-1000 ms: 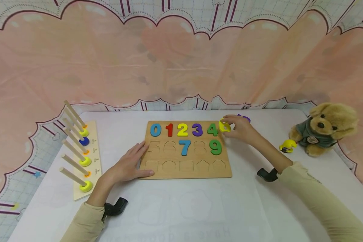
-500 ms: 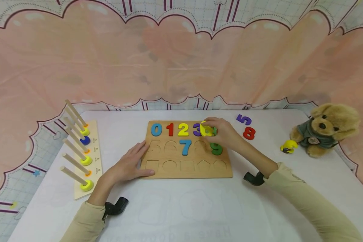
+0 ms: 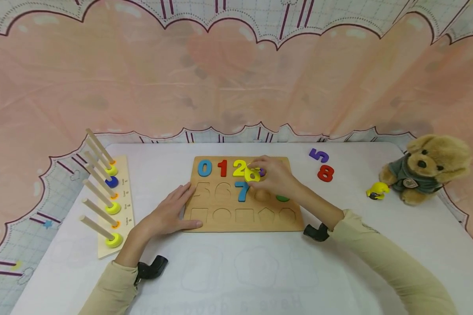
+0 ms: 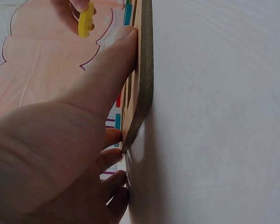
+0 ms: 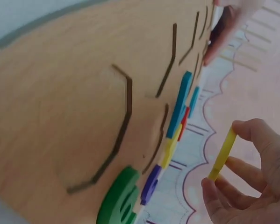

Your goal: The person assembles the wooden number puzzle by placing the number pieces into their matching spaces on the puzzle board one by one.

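Note:
In the head view, my right hand (image 3: 276,177) pinches a yellow number 6 (image 3: 247,174) between thumb and fingers. It hovers over the upper part of a wooden number puzzle board (image 3: 228,226); the right wrist view shows the yellow piece (image 5: 224,151) edge-on, apart from the board. My left hand (image 3: 167,214) rests on the board's left edge, fingers extended, thumb on the front left corner. A blue 0 (image 3: 199,168), red 1 (image 3: 222,168), yellow 2 (image 3: 239,163) and blue 7 (image 3: 241,192) sit on the board. The right hand covers other numbers.
A purple 5 (image 3: 319,155) and red 8 (image 3: 322,173) lie right of the board. Farther right are a small yellow toy (image 3: 377,190) and a teddy bear (image 3: 414,175). At left stands a peg board (image 3: 123,192) with upright sticks and rings.
My right hand has carried the yellow 6 leftward from the board's right edge to above its middle, uncovering the purple 5 and red 8. The left hand has stayed put.

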`<state>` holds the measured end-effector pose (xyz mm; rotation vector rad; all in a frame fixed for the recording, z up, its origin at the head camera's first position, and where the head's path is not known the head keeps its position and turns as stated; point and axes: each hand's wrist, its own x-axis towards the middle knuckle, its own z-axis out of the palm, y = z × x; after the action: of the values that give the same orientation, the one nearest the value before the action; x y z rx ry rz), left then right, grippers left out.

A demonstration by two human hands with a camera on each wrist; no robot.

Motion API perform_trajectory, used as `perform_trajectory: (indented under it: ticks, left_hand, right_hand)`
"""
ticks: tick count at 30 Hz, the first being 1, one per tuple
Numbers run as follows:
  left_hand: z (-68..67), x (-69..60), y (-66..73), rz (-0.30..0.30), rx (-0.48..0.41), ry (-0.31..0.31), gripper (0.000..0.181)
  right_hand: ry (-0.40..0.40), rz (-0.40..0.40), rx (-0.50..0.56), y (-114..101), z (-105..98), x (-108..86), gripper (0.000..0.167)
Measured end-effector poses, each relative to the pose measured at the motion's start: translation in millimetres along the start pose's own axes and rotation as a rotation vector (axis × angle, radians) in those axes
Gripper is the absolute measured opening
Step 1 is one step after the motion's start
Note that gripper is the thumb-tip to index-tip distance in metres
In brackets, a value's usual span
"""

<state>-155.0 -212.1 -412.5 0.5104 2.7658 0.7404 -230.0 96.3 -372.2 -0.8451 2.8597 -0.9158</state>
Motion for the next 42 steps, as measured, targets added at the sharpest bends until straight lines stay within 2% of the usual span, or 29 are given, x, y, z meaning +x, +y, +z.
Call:
perform_trajectory:
  ticks: [7,13,20,28,37,42]
  left_hand:
    - [-0.9,-1.3,0.4,-0.004,-0.002,-0.002,0.101]
    - [-0.4,-1.4,-0.7,-0.008,-0.001,-0.002,0.101]
    - [0.4,0.4,-0.8,-0.019,0.003,-0.013,0.100]
    - [-0.4,-0.1,0.4,-0.020,0.004,-0.013,0.100]
    - [-0.8,-0.5,0.0,-0.009,0.004,-0.009,0.099]
    - [0.3,-0.2,-1.0,-0.001,0.005,-0.005,0.100]
  right_hand:
    - [-0.075,0.007,0.022,-10,15,5.7,0.043]
    - [-0.150,-0.013,-0.022,-22,30,14.8,0.045]
    - [-0.222,0.027,-0.038,-30,47,24.4,0.050]
    - [-0.249,0.012,-0.110,-34,57,29.1,0.050]
    - [-0.276,0.014,-0.150,-40,60,31.1,0.048]
    - [-0.265,0.004,-0.175,-41,61,30.3,0.045]
